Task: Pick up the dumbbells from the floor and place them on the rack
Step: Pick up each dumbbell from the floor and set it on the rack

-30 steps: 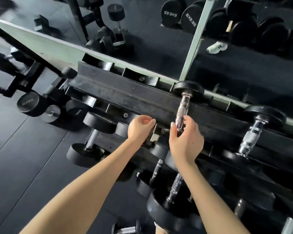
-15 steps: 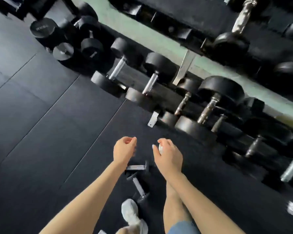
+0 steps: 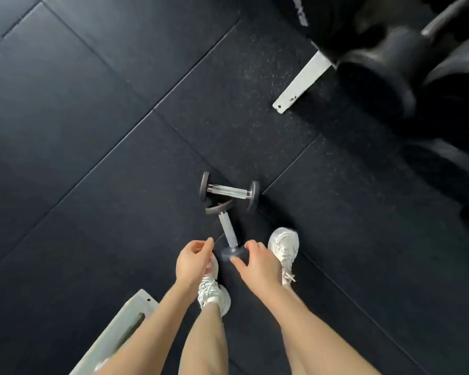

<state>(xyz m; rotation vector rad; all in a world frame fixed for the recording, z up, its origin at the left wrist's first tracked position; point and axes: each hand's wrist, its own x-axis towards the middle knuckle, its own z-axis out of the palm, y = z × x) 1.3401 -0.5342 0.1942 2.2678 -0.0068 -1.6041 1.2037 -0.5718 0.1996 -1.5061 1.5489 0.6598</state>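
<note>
Below, two dumbbells [image 3: 229, 191] [image 3: 227, 230], two hands [image 3: 192, 259] [image 3: 258, 264].

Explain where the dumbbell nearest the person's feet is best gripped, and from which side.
Grip the near dumbbell by its ridged metal handle, between the two discs, coming down from above with fingers wrapped across it. It lies flat on the floor with the handle bare, and its far disc seems to touch the other dumbbell, blocking that end.
</note>
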